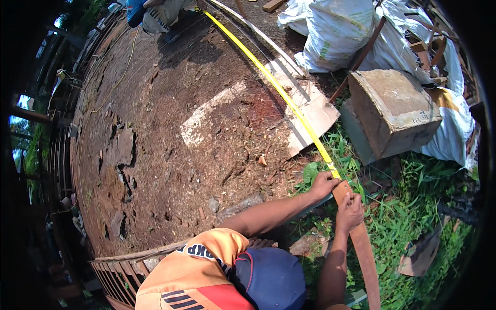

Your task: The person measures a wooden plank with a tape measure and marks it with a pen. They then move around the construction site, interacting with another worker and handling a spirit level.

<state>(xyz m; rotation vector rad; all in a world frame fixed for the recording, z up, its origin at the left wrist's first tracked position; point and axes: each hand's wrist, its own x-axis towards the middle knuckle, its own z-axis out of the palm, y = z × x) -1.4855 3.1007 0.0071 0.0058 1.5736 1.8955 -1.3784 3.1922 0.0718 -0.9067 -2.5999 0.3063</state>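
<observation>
Neither of my own hands is in view. Just ahead of me a person in an orange shirt [181, 268] and a dark blue cap [274, 281] bends forward. That person's left hand [324, 183] pinches the near end of a yellow tape measure [285, 96] against the tip of a long reddish-brown wooden board [364, 258]. The other hand [350, 211], whose forearm rises from the lower edge and seems to be the same person's, grips the board's side. At the tape's far end crouches a second person [160, 18], only partly visible.
A worn box [395, 111] and white sacks [338, 33] stand at the right. Pale flat sheets [315, 116] lie under the tape, beside a thin pale strip [258, 33]. Grass [398, 227] grows around the board. A slatted fence [121, 279] is at the lower left.
</observation>
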